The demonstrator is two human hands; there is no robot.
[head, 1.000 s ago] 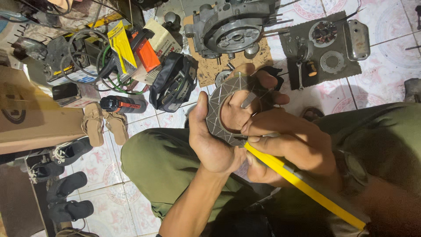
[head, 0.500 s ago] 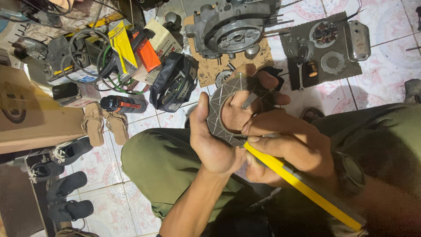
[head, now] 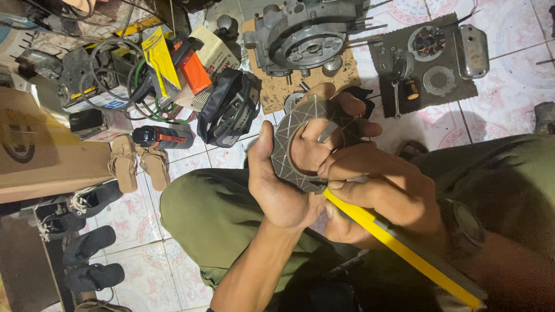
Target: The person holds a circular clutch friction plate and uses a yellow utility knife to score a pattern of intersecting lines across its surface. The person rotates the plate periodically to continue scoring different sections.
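My left hand (head: pixel 289 179) grips a grey ring-shaped friction plate (head: pixel 292 133) with a grooved face, thumb on its near edge and fingers showing through the hole. My right hand (head: pixel 384 193) holds a long yellow-handled tool (head: pixel 404 248), its metal tip (head: pixel 328 132) resting across the ring's opening. Both hands hover above my knees in olive trousers (head: pixel 214 214).
An engine casing (head: pixel 306 37) sits on cardboard on the tiled floor ahead. A dark mat (head: pixel 428 63) carries small metal parts and a wrench. A black bag (head: pixel 228 107), boxes, cables, a spray can (head: pixel 159 137), sandals and shoes lie to the left.
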